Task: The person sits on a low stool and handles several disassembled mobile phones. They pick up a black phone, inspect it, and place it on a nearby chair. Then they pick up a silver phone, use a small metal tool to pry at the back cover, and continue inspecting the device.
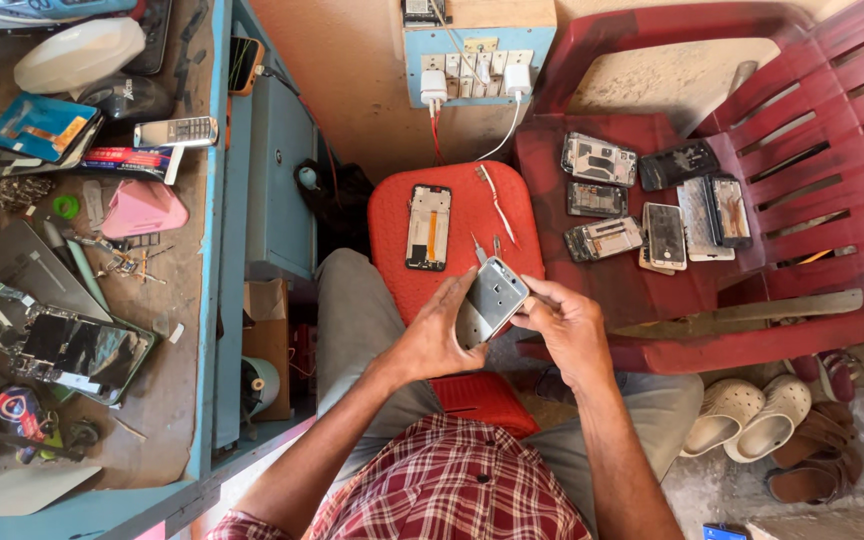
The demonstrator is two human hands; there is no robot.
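Both hands [442,335] [567,325] gripping phone frame [493,297], long axis tilted up-right

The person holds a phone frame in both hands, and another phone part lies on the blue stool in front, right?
Not quite: the stool is red, not blue. The head view shows both hands, left and right, holding the phone frame, with another phone part lying on the stool.
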